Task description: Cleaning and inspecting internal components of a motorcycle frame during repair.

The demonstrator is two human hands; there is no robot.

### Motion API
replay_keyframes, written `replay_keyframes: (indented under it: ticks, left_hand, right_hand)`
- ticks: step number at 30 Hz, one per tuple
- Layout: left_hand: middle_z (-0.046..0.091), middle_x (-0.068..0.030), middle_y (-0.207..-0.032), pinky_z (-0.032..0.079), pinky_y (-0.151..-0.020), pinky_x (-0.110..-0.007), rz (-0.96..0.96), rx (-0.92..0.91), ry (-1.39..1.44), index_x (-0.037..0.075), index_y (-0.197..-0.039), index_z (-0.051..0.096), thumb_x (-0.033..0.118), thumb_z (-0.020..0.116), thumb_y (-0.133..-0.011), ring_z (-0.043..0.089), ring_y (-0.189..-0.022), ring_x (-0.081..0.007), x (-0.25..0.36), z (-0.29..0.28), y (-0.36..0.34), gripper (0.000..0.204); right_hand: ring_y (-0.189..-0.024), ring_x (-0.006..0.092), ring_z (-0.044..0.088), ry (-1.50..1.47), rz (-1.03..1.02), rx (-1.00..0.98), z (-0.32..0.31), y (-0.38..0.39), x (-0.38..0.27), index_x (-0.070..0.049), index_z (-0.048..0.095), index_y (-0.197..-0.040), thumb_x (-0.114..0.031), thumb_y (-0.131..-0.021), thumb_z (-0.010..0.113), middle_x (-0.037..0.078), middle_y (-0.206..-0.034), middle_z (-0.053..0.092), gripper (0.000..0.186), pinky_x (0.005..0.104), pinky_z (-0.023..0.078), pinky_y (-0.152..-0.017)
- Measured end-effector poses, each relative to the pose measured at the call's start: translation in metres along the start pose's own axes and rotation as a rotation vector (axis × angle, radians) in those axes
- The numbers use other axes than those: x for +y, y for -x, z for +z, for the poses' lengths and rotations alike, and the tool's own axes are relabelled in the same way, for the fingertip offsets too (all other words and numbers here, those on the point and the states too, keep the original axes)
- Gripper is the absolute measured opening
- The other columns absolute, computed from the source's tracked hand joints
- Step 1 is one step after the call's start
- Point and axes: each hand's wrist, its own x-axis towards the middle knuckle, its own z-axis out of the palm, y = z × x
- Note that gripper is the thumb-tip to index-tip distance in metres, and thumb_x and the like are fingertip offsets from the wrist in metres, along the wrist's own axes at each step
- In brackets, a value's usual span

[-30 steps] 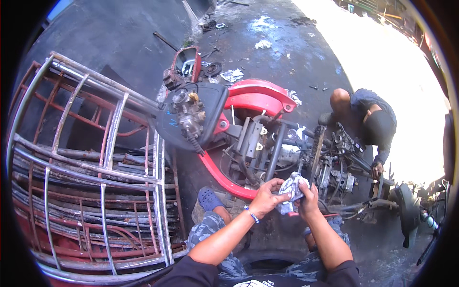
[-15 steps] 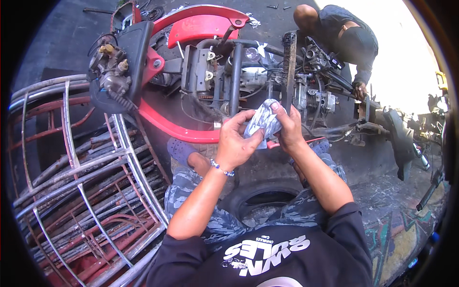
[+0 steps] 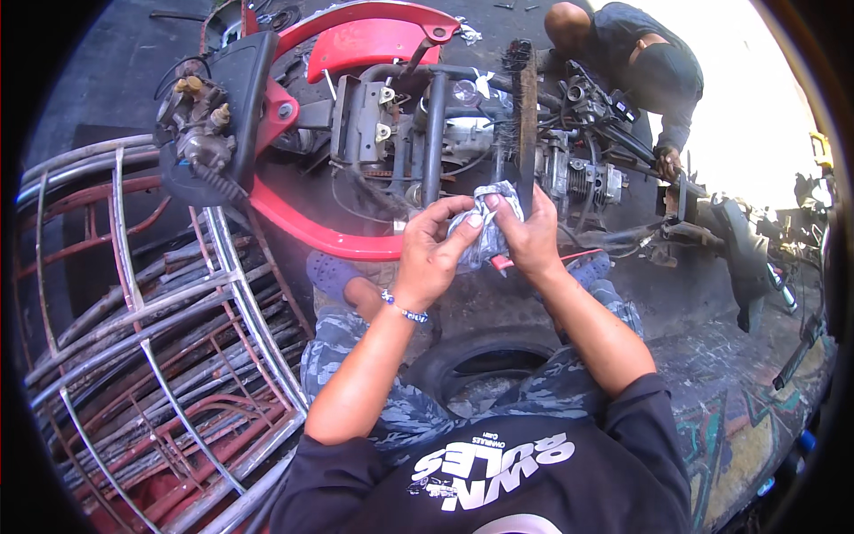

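Note:
A crumpled grey-and-white patterned rag (image 3: 487, 233) is bunched between my two hands in front of the kart-like frame. My left hand (image 3: 434, 254) pinches its left side, thumb on top. My right hand (image 3: 532, 238) presses the other side with its thumb. A long brush (image 3: 527, 107) with dark bristles and a wooden back also stands up from my right hand, its lower end hidden by the fingers. Whether the rag wraps something, I cannot tell. A small red piece (image 3: 502, 262) shows just below the rag; what it belongs to is hidden.
Ahead lies a partly stripped vehicle frame with red curved bars (image 3: 329, 240) and an engine (image 3: 578, 182). Metal racks (image 3: 236, 285) stand at left over stacked pipes. A tyre (image 3: 427, 365) lies between my legs. Another person (image 3: 658, 80) crouches at the far right, a hand on the frame.
My hands have shifted the rag slightly, and it is folded differently, bunched more upright. The brush has moved a little left and its bristles now show to the side.

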Motion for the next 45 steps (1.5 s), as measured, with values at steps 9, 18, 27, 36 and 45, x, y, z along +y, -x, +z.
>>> replay_keyframes:
  ticks: [9,18,27,36,45]
  left_hand:
    - [0.065,-0.0077,-0.085,0.048,-0.069,-0.026,0.16,0.19,-0.129,-0.001,-0.098,0.065,0.008,0.065,-0.083,0.061,-0.078,-0.0132,-0.009,0.001,-0.005,0.017]
    - [0.063,-0.0132,-0.084,0.048,-0.071,-0.033,0.396,0.065,-0.392,0.001,-0.099,0.065,0.003,0.061,-0.08,0.062,-0.078,-0.026,0.011,0.003,-0.002,0.019]
    - [0.063,-0.0126,-0.08,0.049,-0.065,-0.034,0.478,0.024,-0.565,0.004,-0.094,0.066,0.002,0.066,-0.075,0.062,-0.071,-0.028,0.007,-0.003,-0.003,0.019]
    - [0.063,-0.0106,-0.077,0.049,-0.06,-0.034,0.592,0.073,-0.69,0.004,-0.087,0.066,-0.002,0.067,-0.071,0.062,-0.067,-0.0268,0.003,0.002,-0.001,0.017]
    - [0.062,-0.0116,-0.069,0.048,-0.058,-0.031,0.484,0.095,-0.591,0.0,-0.076,0.063,-0.001,0.067,-0.068,0.062,-0.062,-0.0251,0.01,0.004,0.0,0.008]
  right_hand:
    - [-0.076,0.0065,0.055,0.028,0.018,-0.02,0.0,0.002,0.003,0.002,0.059,-0.095,-0.003,-0.081,0.063,0.003,-0.085,0.063,0.015,0.0238,0.046,-0.068]
    - [-0.075,0.0057,0.053,-0.022,0.078,-0.042,-0.005,0.0,0.005,0.003,0.058,-0.094,-0.004,-0.08,0.06,0.001,-0.083,0.061,0.016,0.0229,0.045,-0.067]
    - [-0.074,0.0047,0.053,-0.094,0.125,-0.052,-0.001,0.004,0.008,0.002,0.058,-0.095,-0.002,-0.08,0.058,0.0,-0.083,0.06,0.015,0.022,0.045,-0.066]
    - [-0.076,0.0046,0.054,-0.15,0.241,-0.028,0.002,0.012,-0.001,0.002,0.059,-0.095,-0.001,-0.081,0.056,0.0,-0.083,0.061,0.015,0.0226,0.046,-0.067]
    - [-0.079,0.0074,0.053,-0.038,0.126,-0.125,-0.003,0.01,0.008,0.003,0.06,-0.099,-0.003,-0.082,0.056,0.002,-0.084,0.062,0.018,0.0254,0.046,-0.072]
